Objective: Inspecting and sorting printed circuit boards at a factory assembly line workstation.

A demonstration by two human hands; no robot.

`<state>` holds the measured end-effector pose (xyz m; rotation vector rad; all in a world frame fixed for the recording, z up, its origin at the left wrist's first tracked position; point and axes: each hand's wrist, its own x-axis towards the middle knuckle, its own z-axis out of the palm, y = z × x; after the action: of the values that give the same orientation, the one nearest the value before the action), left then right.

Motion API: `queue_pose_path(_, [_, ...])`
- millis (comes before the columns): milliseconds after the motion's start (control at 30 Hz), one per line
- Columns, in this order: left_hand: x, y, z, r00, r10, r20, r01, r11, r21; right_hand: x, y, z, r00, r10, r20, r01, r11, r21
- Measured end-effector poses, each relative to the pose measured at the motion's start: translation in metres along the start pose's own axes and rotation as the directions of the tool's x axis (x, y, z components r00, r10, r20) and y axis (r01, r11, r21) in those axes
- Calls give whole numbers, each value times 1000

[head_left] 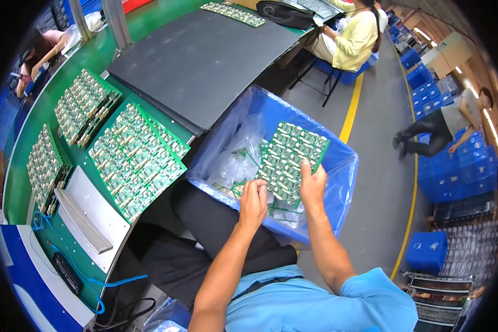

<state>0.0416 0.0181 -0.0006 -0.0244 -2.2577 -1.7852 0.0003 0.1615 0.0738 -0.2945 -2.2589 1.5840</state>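
A green circuit board panel (289,157), covered with rows of small parts, is held tilted over a blue bin (343,166). My right hand (314,187) grips its right edge, with the thumb on the face. My left hand (253,203) is closed at the panel's lower left edge, its fingertips pressed together there; they partly hide what lies between them. Inside the bin, below the panel, are a clear plastic bag (235,157) and more green board pieces, partly covered by the held panel and my hands.
On the green bench at left stand stacks of board panels (133,160), (86,105), (45,166) beside a white plate (88,207). A black mat (205,61) covers the bench beyond. A seated person (351,44) is ahead; another person (448,124) bends over blue crates at right.
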Motion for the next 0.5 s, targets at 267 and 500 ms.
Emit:
queue_pose_path(267, [1, 3, -9, 924, 333, 186, -321, 942, -92, 12, 21, -10, 960, 244, 138, -270, 938, 218])
queue_pose_path(500, [-1, 5, -6, 822, 491, 288, -500, 865, -50, 15, 28, -19, 900, 352, 259, -393, 911, 128])
